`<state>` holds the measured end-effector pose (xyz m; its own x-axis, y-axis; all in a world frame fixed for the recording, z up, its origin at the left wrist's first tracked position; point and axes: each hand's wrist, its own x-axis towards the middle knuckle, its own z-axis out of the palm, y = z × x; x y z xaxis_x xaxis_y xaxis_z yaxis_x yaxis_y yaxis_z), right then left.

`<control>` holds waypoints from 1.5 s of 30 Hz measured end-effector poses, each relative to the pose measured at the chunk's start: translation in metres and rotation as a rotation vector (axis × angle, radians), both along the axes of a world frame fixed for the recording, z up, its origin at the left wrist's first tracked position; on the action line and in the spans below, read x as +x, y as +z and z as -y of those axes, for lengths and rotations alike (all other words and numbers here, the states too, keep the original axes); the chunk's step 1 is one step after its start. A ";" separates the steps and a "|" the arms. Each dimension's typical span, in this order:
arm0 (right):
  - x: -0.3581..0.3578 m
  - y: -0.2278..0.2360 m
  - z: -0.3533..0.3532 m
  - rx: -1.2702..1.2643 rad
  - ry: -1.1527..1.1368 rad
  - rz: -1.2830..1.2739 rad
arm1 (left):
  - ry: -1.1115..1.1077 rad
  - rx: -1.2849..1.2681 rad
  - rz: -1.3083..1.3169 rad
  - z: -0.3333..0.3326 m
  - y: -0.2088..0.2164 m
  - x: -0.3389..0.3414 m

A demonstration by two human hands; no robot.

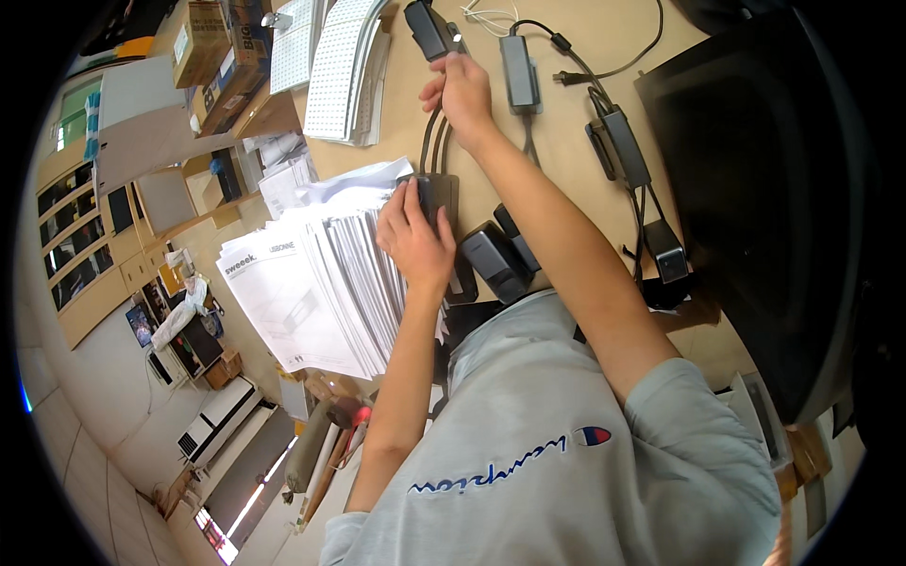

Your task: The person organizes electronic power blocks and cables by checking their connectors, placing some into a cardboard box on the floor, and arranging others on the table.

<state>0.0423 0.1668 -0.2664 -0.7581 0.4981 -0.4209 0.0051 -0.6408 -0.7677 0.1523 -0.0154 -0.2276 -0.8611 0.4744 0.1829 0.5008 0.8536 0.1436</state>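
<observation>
My left hand (415, 243) grips a dark box-shaped device (444, 196), its fingers over the left edge and thumb on the near side. Several black cables (436, 141) run up from that device to my right hand (464, 102). The curled fingers of my right hand close round the cables; exactly where they grip is partly hidden. Just beyond my right fingertips lies a black power adapter (429, 33). Another black adapter (519, 75) with a cord rests to the right of that hand. Close to my body, a black block-shaped device (495, 261) sits right of my left hand.
A tall stack of printed paper (321, 283) stands left of my left hand. White perforated sheets (344, 71) lie at the far left of the wooden table (377, 141). More corded adapters (623, 146) lie to the right, beside a large black screen (746, 189). Cardboard boxes (222, 71) stand beyond.
</observation>
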 end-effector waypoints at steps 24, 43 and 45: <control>-0.013 -0.070 -0.021 0.147 0.390 0.410 | -0.405 -0.231 0.301 -0.116 0.013 -0.192; -0.015 -0.066 -0.021 0.059 0.319 0.317 | -0.356 -0.358 0.352 -0.116 0.015 -0.183; -0.019 -0.069 -0.021 0.066 0.326 0.326 | -0.338 -0.424 0.369 -0.120 0.016 -0.180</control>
